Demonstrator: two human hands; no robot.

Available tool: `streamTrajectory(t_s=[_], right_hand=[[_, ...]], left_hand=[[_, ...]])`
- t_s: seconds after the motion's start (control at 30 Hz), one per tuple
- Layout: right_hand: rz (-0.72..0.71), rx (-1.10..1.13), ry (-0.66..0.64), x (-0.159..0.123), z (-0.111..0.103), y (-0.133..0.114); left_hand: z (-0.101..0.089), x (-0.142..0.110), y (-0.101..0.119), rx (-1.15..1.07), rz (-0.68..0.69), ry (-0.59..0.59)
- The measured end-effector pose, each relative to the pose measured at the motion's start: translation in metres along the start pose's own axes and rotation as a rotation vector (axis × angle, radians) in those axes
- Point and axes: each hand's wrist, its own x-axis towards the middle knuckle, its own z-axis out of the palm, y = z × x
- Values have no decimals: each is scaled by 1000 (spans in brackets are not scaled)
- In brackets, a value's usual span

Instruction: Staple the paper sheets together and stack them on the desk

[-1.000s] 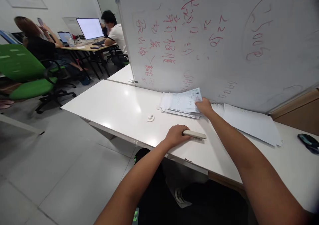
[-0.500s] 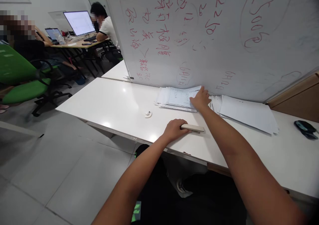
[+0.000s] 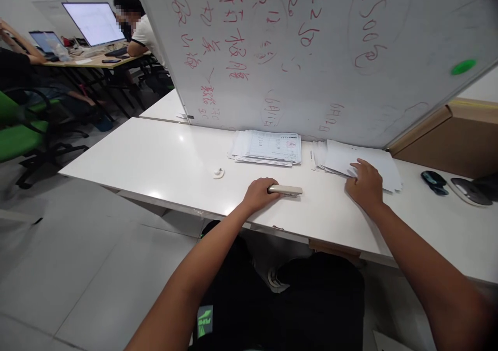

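Note:
My left hand (image 3: 257, 194) rests on the white table (image 3: 148, 159) near its front edge, fingers closed round a slim beige stapler (image 3: 287, 190) lying flat. My right hand (image 3: 363, 182) lies on the lower edge of a stack of blank white sheets (image 3: 360, 156) at the right, its fingers bent and touching the paper. A second stack of printed forms (image 3: 268, 147) lies to the left of it, against the foot of the whiteboard, with no hand on it.
A large whiteboard (image 3: 311, 55) with red writing stands along the table's far edge. A small white round object (image 3: 218, 173) lies left of the stapler. A dark mouse (image 3: 433, 179) sits far right. People work at a desk with monitors (image 3: 93, 22) back left, beside green chairs (image 3: 19, 133).
My right hand has left the printed stack and moved right onto the blank sheets. The left hand has stayed on the stapler. The camera has turned a little to the right.

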Motion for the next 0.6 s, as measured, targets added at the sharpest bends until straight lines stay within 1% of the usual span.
streamTrajectory(t_s=[0.1, 0.27, 0.4, 0.6], right_hand=[[108, 23, 13, -9, 0, 10], [181, 11, -63, -9, 9, 8], [203, 43, -52, -11, 9, 9], [245, 113, -13, -11, 1, 4]], left_hand=[[-3, 0, 4, 2, -17, -18], [-5, 0, 8, 8, -42, -34], [-3, 0, 9, 7, -53, -22], [-1, 0, 10, 10, -70, -20]])
